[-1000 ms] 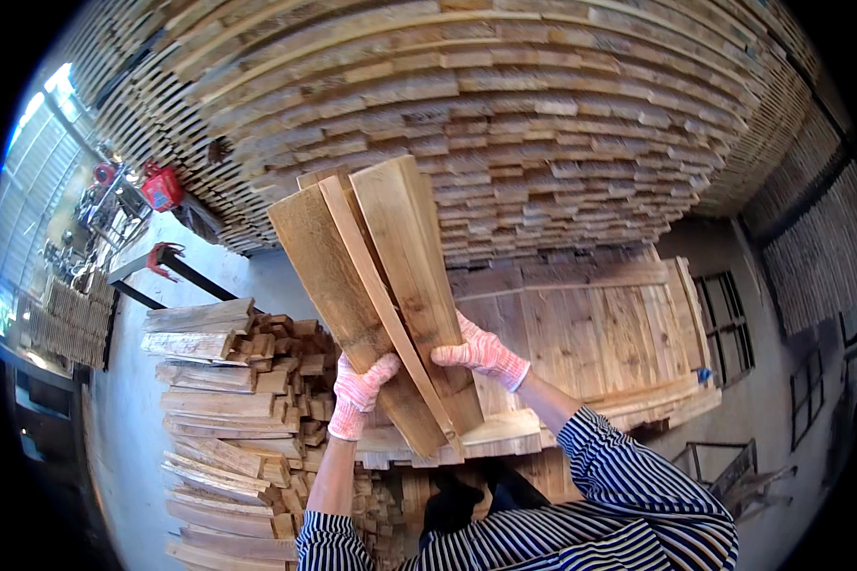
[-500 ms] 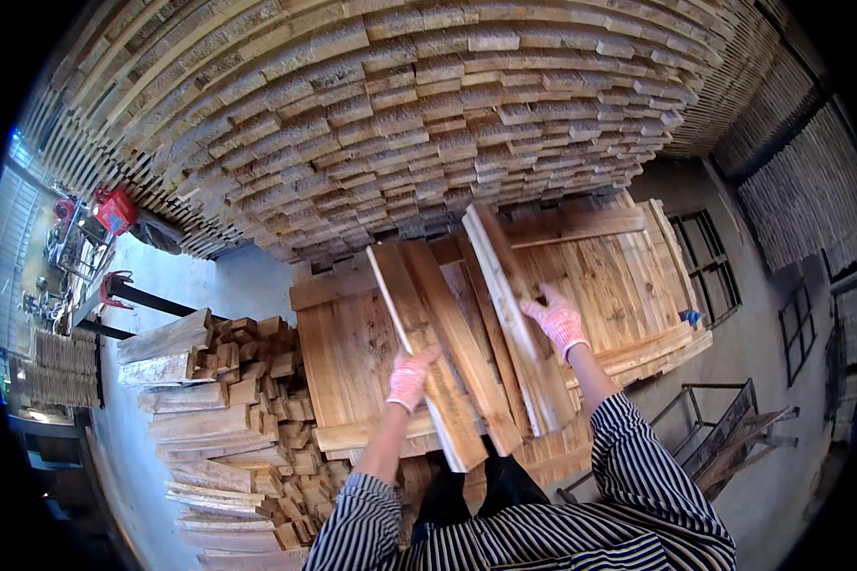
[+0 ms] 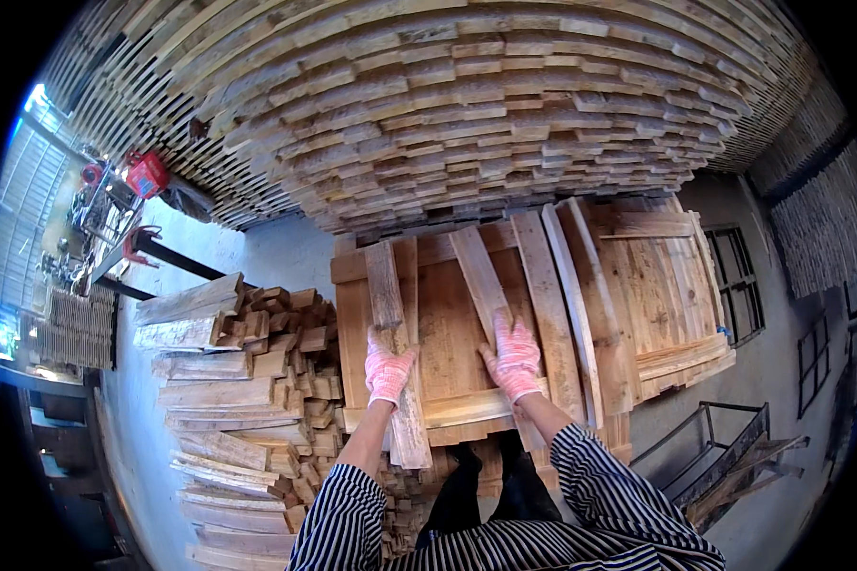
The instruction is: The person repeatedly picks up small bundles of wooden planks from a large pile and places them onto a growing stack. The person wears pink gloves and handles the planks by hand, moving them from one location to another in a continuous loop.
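My left hand (image 3: 388,369), in a pink-and-white knit glove, is closed over a narrow wooden board (image 3: 385,285) lying lengthwise at the left of the work surface. My gloved right hand (image 3: 512,360) grips a second board (image 3: 479,271), which slants away from me. Bare planks of the wooden platform (image 3: 448,328) show between the two hands. Right of my right hand lies a wide board (image 3: 548,314). Beside it, a pale-edged board (image 3: 571,319) and another brown board (image 3: 600,305) lean close together.
A tall wall of stacked boards (image 3: 505,124) rises behind the platform. Short offcuts (image 3: 248,400) are heaped at the left. A metal frame rack (image 3: 724,457) stands at the lower right. Red equipment (image 3: 147,175) and a dark metal beam (image 3: 186,262) are at the far left.
Both hands have moved to different boards. The boards that lay bunched in the middle are now spread apart, with one at the left. My right hand has left the pale-edged board. The view has shifted.
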Available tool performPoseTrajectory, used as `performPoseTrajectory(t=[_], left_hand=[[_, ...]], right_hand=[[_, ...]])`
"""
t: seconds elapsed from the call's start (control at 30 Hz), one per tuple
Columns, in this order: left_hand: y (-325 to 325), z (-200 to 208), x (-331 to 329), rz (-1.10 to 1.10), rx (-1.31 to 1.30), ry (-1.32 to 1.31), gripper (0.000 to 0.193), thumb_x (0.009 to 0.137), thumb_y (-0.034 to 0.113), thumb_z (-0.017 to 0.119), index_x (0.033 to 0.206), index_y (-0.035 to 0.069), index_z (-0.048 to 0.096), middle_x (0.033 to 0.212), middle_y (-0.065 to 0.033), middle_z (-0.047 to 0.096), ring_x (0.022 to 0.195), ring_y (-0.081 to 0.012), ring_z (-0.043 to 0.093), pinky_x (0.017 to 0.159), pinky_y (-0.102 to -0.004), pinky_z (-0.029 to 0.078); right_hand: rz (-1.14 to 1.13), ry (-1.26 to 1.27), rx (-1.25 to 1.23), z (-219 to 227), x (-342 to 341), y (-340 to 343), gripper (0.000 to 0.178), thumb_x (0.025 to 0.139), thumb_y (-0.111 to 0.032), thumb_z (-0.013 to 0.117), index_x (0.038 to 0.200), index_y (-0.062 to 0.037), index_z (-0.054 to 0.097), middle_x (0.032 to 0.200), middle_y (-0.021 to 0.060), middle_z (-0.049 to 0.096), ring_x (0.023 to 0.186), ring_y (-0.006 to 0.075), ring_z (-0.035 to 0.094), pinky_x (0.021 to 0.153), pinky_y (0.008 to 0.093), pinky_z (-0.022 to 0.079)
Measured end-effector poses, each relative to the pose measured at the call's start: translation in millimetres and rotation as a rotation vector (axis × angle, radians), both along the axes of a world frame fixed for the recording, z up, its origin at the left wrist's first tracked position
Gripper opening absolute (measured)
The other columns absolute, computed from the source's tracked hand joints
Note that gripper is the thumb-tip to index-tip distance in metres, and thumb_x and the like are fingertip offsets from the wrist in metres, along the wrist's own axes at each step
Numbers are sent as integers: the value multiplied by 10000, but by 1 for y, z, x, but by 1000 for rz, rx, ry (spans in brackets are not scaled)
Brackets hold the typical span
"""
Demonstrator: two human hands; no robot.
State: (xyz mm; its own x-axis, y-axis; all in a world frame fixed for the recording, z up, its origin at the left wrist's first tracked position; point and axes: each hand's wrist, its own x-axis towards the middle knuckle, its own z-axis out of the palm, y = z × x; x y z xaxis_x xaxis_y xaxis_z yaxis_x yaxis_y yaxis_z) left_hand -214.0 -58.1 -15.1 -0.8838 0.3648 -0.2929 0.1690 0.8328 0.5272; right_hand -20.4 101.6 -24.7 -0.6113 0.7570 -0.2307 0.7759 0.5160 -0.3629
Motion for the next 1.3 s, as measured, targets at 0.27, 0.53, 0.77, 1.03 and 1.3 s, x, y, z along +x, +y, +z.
performPoseTrajectory(t=[0.27,0.53,0.77,1.03,1.3], left_hand=[[-69,-22,-78,-36,278,-83,985,799,288,869,1560,-18,323,1489,-243,515,1347,-332,529,1127,-380,423],[-55,-39,-123,-50,264,-27,855,850,304,795,1538,-7,392,1440,-258,564,1343,-357,543,1113,-388,418],[-57,-33,-123,-19,333,-71,837,856,259,778,1534,-33,385,1435,-239,574,1311,-325,568,1104,-369,421],[-50,-19,-134,-77,134,6,829,827,364,781,1497,-10,464,1453,-256,553,1356,-364,525,1121,-402,404],[-80,-32,-111,234,179,-489,901,893,521,714,1470,-113,436,1450,-203,562,1324,-284,539,1116,-359,399]], right_hand=[[-34,65,-21,-5,-57,-57,826,917,-483,657,1591,-148,315,1532,324,389,1279,469,507,1062,505,450],[-27,156,-88,-34,-169,-104,779,955,-332,609,1615,-153,237,1586,301,317,1294,463,506,1014,510,496],[-12,189,-151,-33,-166,-102,820,946,-300,641,1618,-137,200,1587,302,282,1337,490,447,1061,505,467],[80,278,-308,-32,-159,-78,842,929,-394,658,1593,-72,253,1609,270,291,1431,431,382,1154,492,383],[-482,-99,674,16,33,110,858,905,-516,640,1554,-47,333,1511,274,451,1381,424,446,1119,524,365]])
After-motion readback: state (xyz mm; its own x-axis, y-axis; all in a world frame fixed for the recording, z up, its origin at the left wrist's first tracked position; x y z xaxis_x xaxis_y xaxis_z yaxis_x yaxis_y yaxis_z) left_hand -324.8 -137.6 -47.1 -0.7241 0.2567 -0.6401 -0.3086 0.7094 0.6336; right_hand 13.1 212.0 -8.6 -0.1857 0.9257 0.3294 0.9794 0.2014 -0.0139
